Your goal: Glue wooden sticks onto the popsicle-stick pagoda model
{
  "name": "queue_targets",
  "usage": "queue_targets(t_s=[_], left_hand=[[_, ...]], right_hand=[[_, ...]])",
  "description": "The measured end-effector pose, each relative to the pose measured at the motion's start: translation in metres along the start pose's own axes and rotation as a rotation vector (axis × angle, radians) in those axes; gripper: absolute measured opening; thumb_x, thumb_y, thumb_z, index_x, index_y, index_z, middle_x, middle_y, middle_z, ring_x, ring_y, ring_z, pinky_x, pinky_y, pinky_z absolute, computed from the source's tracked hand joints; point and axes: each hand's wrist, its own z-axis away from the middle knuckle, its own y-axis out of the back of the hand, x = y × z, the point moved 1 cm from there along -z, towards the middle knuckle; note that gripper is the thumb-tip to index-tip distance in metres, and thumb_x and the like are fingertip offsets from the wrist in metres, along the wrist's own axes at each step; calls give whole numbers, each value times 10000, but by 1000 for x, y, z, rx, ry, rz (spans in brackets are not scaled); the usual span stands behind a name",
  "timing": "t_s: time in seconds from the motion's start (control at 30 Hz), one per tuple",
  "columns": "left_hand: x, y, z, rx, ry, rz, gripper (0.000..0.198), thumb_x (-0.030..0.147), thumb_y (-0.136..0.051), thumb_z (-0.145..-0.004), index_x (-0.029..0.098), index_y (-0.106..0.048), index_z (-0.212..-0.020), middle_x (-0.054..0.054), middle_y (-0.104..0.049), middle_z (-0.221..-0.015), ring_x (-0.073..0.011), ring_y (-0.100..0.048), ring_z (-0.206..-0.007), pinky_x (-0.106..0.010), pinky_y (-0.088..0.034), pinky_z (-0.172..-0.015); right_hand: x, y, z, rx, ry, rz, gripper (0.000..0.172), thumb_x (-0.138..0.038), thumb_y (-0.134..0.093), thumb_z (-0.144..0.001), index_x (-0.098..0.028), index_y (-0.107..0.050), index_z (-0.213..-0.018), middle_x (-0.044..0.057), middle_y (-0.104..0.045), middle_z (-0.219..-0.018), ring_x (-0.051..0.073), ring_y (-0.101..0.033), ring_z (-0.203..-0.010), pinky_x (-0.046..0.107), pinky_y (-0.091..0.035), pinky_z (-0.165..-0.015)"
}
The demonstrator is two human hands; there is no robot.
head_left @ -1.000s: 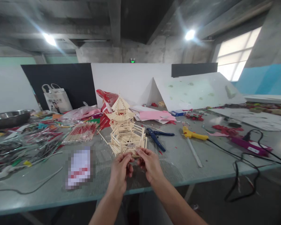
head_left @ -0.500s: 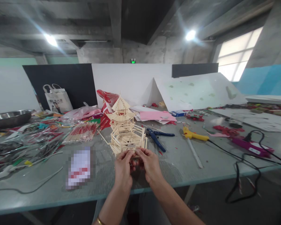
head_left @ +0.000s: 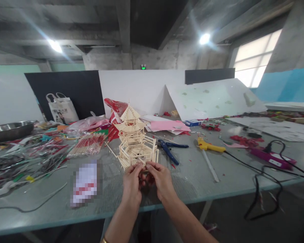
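One multi-tiered pagoda model of pale wooden sticks [head_left: 135, 148] is set upright on the grey-green counter [head_left: 190, 184], directly in front of two bare hands. At least two pointed roofs can be counted on it. To its right are seen one pair of dark-blue-handled cutters [head_left: 168, 153], one yellow glue gun [head_left: 211, 146] with a black cord, one whitish straight rod [head_left: 210, 166] and one purple power strip [head_left: 272, 158]. To its left, one plastic-wrapped bundle of red and pale sticks [head_left: 87, 144], one shiny metal basin [head_left: 11, 131] and one white packet with a red band [head_left: 84, 184] are laid out; the sticks within the bundle cannot be counted.

Dark characters are printed on one white handled bag [head_left: 63, 110], but they are too small to be read with certainty. The packet is blurred into blocks, so no lettering can be made out.

The left hand [head_left: 131, 180] and the right hand [head_left: 161, 177] are held close together at the pagoda's front edge, each with thumb and forefinger drawn near one another. Whether either grip is clenched on a small piece cannot be told.
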Motion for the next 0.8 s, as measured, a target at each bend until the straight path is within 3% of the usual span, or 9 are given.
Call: queue_targets(t_s=[0.23, 0.43, 0.6, 0.7, 0.8], left_hand=[[-4, 3, 2, -47, -16, -24, 223, 313, -678, -570, 149, -565, -670, 60, -522, -509, -61, -422, -361, -181, -309, -319], [-7, 6, 5, -107, -13, -64, 258, 359, -673, -606, 152, -542, -686, 77, -463, -414, -67, -408, -330, -179, -304, -317], [-9, 8, 17, -124, -34, -76, 301, 390, -691, -608, 136, -571, -715, 67, -464, -415, -62, -411, -370, -157, -295, -336], [-7, 12, 26, -131, -65, -85, 290, 388, -686, -632, 139, -573, -727, 55, -497, -498, -50, -408, -398, -154, -308, -348], [1, 22, 32, -97, -126, -92, 278, 378, -685, -647, 141, -568, -732, 43, -521, -576, -41, -400, -411, -156, -315, -353]], right_hand=[[7, 2, -1, -94, 69, 204, 221, -372, -602, -690, -164, -584, -763, -9, -568, -501, 129, -500, -368, 223, -367, -325], [1, 8, 5, -155, 339, 493, 148, -312, -527, -772, -180, -590, -747, 9, -597, -591, 126, -534, -466, 222, -400, -418], [-4, 17, 21, -223, 331, 555, 208, -365, -498, -809, -181, -594, -793, 10, -603, -596, 114, -531, -468, 201, -384, -416], [-26, 32, 14, -173, 331, 597, 245, -406, -482, -808, -175, -563, -793, -18, -552, -496, 92, -466, -373, 183, -347, -356], [-73, 49, -21, -62, 417, 618, 235, -386, -471, -788, -161, -533, -765, -25, -538, -469, 73, -432, -344, 170, -341, -346]])
